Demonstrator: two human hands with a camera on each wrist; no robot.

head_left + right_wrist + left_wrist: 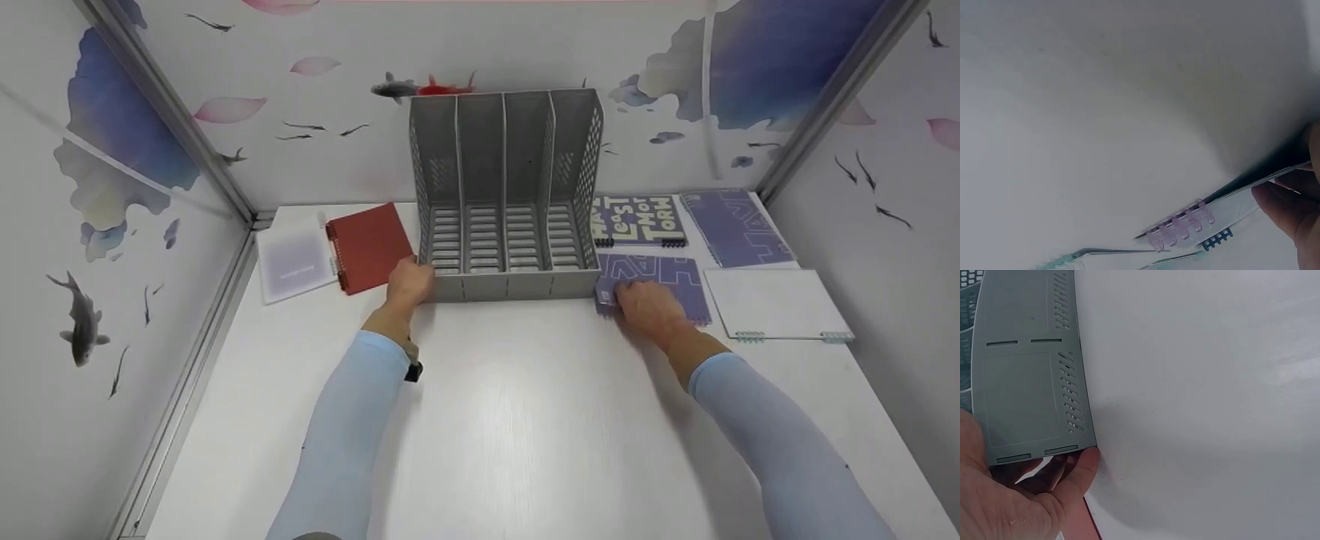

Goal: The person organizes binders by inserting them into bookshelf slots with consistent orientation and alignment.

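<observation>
A grey file organizer [517, 286] with several upright compartments stands at the back middle of the table, its slots bare. My left hand [411, 283] grips its front left corner; in the left wrist view the fingers [1075, 481] curl round the organizer's end. Right of the organizer, my right hand [651, 309] pinches the near edge of a purple spiral notebook [664, 271] with white lettering. Seen from the right wrist, this notebook [1233, 209] is tilted, its held edge raised off the table, and its clear purple binding rings show.
A red notebook [373, 251] and a pale notebook [296, 259] lie left of the organizer. On the right lie a lettered notebook [641, 220], another purple notebook [739, 227] and a white one [780, 302]. Printed panels [510, 45] wall the table [495, 420].
</observation>
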